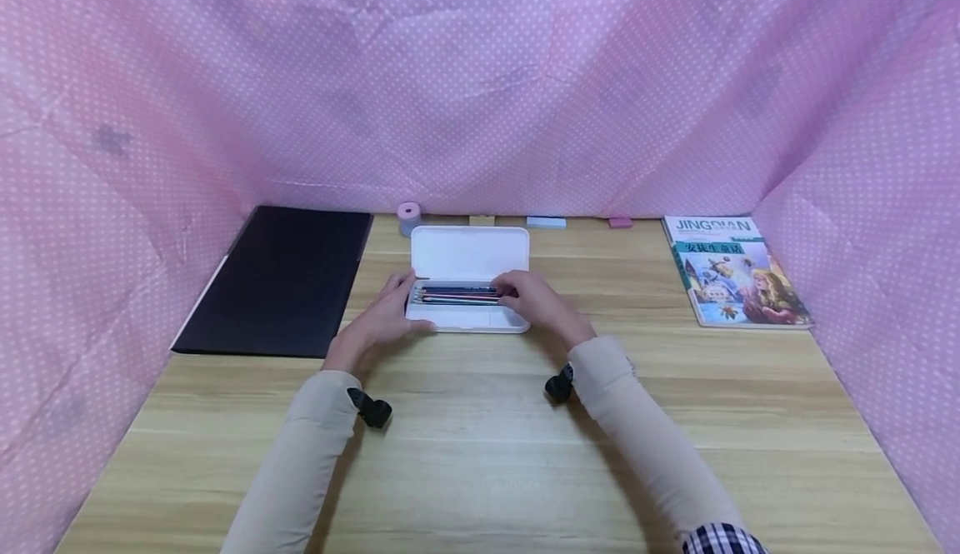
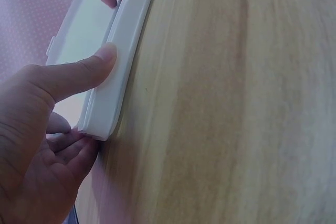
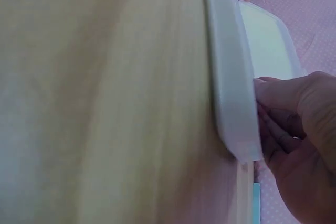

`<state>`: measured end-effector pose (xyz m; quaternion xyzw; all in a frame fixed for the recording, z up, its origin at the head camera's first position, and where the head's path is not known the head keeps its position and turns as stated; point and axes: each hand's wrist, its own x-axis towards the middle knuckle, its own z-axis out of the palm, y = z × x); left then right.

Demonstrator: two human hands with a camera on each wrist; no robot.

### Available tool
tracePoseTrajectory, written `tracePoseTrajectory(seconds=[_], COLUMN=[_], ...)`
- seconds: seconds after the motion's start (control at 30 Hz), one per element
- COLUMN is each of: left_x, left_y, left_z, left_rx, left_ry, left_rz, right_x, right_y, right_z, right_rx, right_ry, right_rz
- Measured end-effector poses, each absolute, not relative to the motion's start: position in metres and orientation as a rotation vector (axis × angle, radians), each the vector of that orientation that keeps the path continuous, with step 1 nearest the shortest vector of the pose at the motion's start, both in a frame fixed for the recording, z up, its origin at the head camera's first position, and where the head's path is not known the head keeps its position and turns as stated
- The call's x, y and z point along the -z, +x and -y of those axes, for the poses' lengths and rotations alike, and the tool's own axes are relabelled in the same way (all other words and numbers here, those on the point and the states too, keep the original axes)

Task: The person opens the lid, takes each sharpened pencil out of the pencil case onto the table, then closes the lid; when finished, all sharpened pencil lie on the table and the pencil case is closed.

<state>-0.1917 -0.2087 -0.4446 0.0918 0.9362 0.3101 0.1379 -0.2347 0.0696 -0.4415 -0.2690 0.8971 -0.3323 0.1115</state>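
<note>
2 hands (image 1: 386, 314) (image 1: 534, 297), 1 pencil case (image 1: 453, 317), 1 book (image 1: 738, 275)

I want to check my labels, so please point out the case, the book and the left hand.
Case (image 1: 470, 253): head view, inside of its lid.
Book (image 1: 738, 275): head view, front cover.
Left hand (image 1: 385, 317): head view, its back.

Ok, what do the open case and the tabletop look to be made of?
Case: probably rigid plastic, smooth white with a soft sheen and rounded edges. Tabletop: wood or wood-look laminate, satin; grain streaks show, but I can't tell which.
</note>
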Motion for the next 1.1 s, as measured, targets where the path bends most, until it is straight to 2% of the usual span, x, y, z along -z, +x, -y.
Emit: tracePoseTrajectory(seconds=[0.33, 0.53, 0.8, 1.1], left_x=[0.443, 0.445, 0.446, 0.445], left_y=[-0.191, -0.192, -0.191, -0.191], left_z=[0.208, 0.208, 0.208, 0.209], left_rx=[-0.898, -0.907, -0.9, -0.904], left_ry=[0.284, 0.299, 0.294, 0.28], left_rz=[-2.718, -2.725, -2.723, -2.714], right_x=[0.439, 0.431, 0.42, 0.429], right_y=[-0.239, -0.237, -0.235, -0.234], right_z=[-0.069, -0.084, -0.134, -0.212], right_rx=[0.904, 1.032, 1.128, 1.139], right_ry=[-0.813, -0.833, -0.795, -0.63], right_rz=[-2.625, -2.608, -2.631, -2.718])
